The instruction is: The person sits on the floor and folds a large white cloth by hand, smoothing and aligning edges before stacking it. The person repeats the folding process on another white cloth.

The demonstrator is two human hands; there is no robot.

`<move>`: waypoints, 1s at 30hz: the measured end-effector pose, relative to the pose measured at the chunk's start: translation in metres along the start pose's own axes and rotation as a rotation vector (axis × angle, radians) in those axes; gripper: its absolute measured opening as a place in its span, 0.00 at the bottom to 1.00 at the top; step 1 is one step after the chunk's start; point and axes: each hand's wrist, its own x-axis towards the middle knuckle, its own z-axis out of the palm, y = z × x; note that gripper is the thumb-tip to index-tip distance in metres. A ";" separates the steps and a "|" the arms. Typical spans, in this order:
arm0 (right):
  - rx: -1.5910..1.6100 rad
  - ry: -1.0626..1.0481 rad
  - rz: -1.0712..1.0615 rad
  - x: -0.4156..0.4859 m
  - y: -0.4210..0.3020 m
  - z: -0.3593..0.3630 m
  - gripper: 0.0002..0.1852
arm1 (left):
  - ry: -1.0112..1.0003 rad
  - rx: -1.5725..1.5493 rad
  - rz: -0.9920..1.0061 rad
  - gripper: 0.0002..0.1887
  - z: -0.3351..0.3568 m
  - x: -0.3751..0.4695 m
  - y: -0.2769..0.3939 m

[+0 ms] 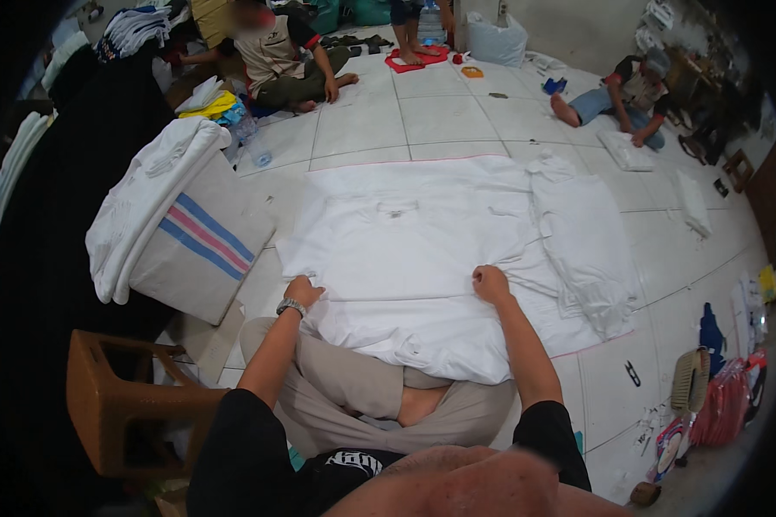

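A white T-shirt (pixel 394 258) lies spread on a white cloth with a pink edge, its collar toward the far side. My left hand (pixel 304 292), with a metal watch at the wrist, grips the shirt's left side. Closed on the shirt's right side is my right hand (pixel 491 284), and creases run outward from it. A straight fold line crosses the shirt between both hands. Its nearer part lies bunched against my crossed legs. To the right rests a pile of white garments (pixel 585 239), partly on the same cloth.
A striped sack (pixel 200 245) topped with white garments (pixel 158 168) stands left, behind a brown plastic stool (pixel 149 400). Thread snips (pixel 632 373) and a brush (pixel 690 380) lie right. Two people (pixel 278 58) (pixel 634 97) sit farther off; another person's feet (pixel 417 55) rest on red cloth.
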 end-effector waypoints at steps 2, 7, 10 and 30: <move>-0.062 -0.076 -0.007 -0.001 -0.011 -0.007 0.06 | 0.050 0.067 -0.003 0.30 0.004 -0.010 0.009; -0.107 -0.055 0.066 -0.018 -0.014 -0.006 0.06 | 0.018 0.134 -0.049 0.27 0.002 -0.014 0.012; -0.043 0.073 0.118 -0.028 -0.012 0.003 0.06 | 0.076 0.097 -0.059 0.17 0.004 -0.013 0.006; -0.025 0.063 0.492 -0.018 -0.015 -0.001 0.21 | 0.078 0.063 -0.076 0.20 0.004 0.000 -0.010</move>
